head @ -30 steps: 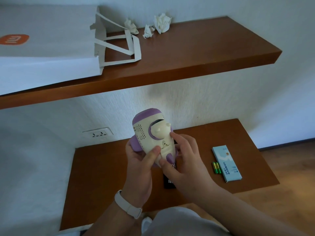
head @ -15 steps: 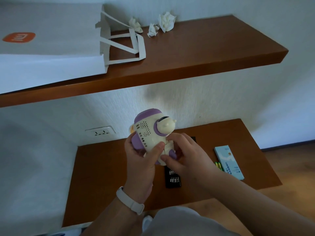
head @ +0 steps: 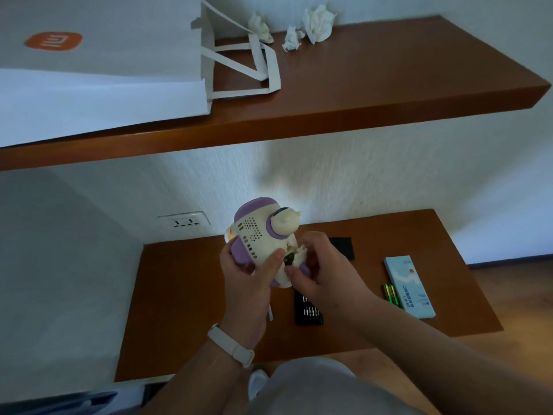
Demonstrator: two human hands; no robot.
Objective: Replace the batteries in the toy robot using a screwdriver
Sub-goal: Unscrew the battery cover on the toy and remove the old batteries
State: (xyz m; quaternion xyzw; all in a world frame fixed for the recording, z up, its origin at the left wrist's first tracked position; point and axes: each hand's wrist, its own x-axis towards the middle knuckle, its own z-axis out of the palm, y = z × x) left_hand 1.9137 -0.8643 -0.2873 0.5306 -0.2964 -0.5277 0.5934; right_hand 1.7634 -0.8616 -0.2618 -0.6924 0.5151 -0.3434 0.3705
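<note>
The cream and purple toy robot is held up over the low brown shelf. My left hand grips its body from the left, thumb across the side. My right hand pinches at the toy's lower right part, where a dark opening with something green shows. Two green batteries lie on the shelf beside a light blue box. A black tray of screwdriver bits lies under my right hand, and its black lid lies behind. A thin pale tool peeks out below my left hand.
A wall socket sits left of the toy. The upper brown shelf carries a white paper bag and crumpled tissues. Wooden floor lies to the right. My grey-clothed knee is at the bottom.
The toy has been turned and tilted so its head points right. My right hand has moved from its front to its lower part, where an opening now shows.
</note>
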